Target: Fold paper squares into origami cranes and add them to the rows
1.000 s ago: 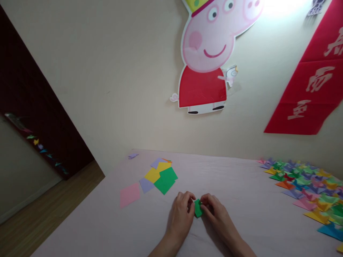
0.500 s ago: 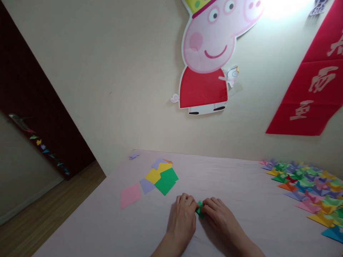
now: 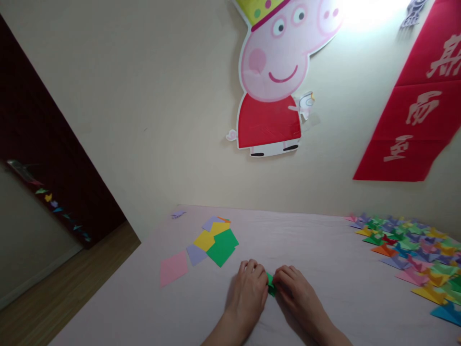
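A small folded piece of green paper (image 3: 271, 284) sits between my hands, low over the cloth-covered table (image 3: 201, 307). From the left, the fingers of my left hand (image 3: 251, 286) are closed on its edge. On the other side, my right hand (image 3: 296, 290) pinches it with curled fingers. Much of the paper is hidden behind the fingers, so its folded shape cannot be made out. Beyond my left hand lie loose square sheets: green (image 3: 222, 249), yellow (image 3: 206, 239), lilac (image 3: 196, 255) and pink (image 3: 173, 268).
Rows of colourful folded paper figures (image 3: 414, 254) cover the table's right side. One lilac folded piece (image 3: 178, 214) lies at the far left corner. A wall with a cartoon pig cutout (image 3: 269, 120) and a red banner (image 3: 399, 129) rises behind. A dark door (image 3: 43, 144) stands left.
My view has shifted slightly. Both hands stay at the green paper, and my left fingers have moved slightly, covering more of its left side.
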